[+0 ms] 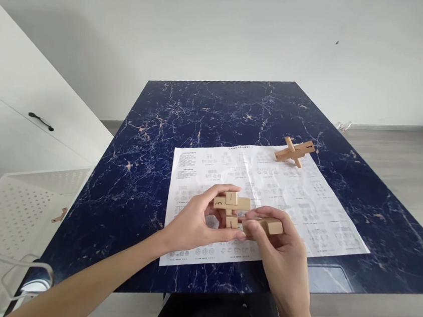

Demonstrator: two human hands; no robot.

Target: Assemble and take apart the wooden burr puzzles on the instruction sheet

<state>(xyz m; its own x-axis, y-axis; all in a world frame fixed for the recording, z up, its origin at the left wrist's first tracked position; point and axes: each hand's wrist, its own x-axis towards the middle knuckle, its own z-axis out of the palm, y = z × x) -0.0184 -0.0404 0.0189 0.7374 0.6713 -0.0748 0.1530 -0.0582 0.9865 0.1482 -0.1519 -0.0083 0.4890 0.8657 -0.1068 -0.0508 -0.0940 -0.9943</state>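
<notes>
My left hand [200, 217] is closed around several joined wooden puzzle pieces [231, 204], thumb below and fingers above. One of these pieces bears a dark number 3, and two block ends show a single stroke. From the right, my right hand [281, 244] pinches another wooden puzzle piece [274, 226] between thumb and fingers. Its left end is close against the joined pieces; whether it is slotted into them I cannot tell. Both hands are over a creased instruction sheet [278, 206] printed with small diagrams.
An assembled wooden cross puzzle [294, 152] rests on the sheet's far right corner. The blue marbled table [201, 112] ends at a white wall. White perforated bin [4, 217] and a white cable [4, 259] are at the left, below a cabinet [33, 89].
</notes>
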